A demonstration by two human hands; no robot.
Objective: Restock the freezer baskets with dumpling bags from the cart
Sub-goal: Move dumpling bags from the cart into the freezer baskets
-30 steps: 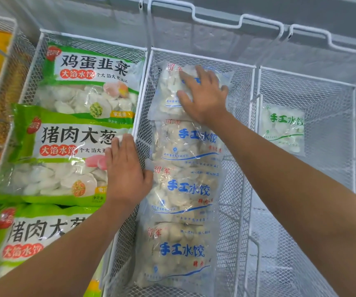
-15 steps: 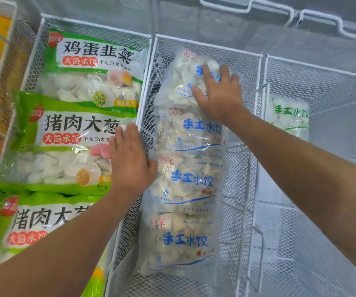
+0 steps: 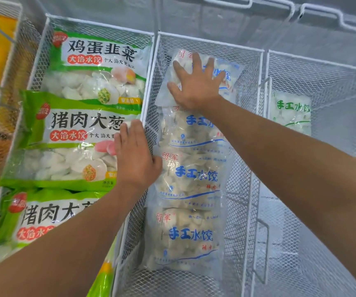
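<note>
White wire-mesh baskets sit side by side in the frosty chest freezer. From the middle basket, at about twelve o'clock, the right hand lies flat with fingers spread on the farthest clear dumpling bag with blue lettering, which leans against the back mesh. Toward six o'clock from that hand, three more clear blue-lettered bags overlap in a row along the basket's left side. At nine o'clock the left hand, fingers straight and together, rests on the white rim between baskets, its palm over the edge of a green pork-and-scallion dumpling bag in the left basket. At three o'clock, the right basket holds one clear bag with green lettering, well apart from both hands.
</note>
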